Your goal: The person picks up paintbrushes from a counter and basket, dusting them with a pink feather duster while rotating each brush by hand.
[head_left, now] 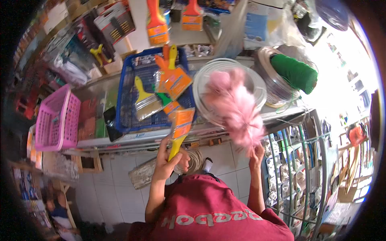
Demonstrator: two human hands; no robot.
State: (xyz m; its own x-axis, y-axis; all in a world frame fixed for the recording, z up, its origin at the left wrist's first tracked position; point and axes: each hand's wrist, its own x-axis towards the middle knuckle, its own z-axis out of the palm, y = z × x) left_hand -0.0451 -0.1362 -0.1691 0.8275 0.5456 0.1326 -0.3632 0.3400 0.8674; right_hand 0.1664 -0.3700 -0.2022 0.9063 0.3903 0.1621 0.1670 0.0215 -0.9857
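My left hand (168, 162) is closed around the yellow handle of a paintbrush (181, 125), whose bristle end, in an orange wrapper, points up near the front edge of a blue basket. Several more paintbrushes (177, 82) lie in that blue basket (124, 100), with yellow, orange and green handles. My right hand (256, 156) grips the lower end of a pink feather duster (241, 108); its handle is hidden by fingers and feathers. The duster is blurred and hangs over a coil of white hose (201, 86) on the counter.
A pink basket (60, 120) and a black phone (111, 122) are left of the blue basket. Behind stand two wrapped paintbrushes (157, 30). A green roll (295, 72) rests on another coil at right. A wire rack (297, 160) stands low right; a rope coil (195, 160) lies below.
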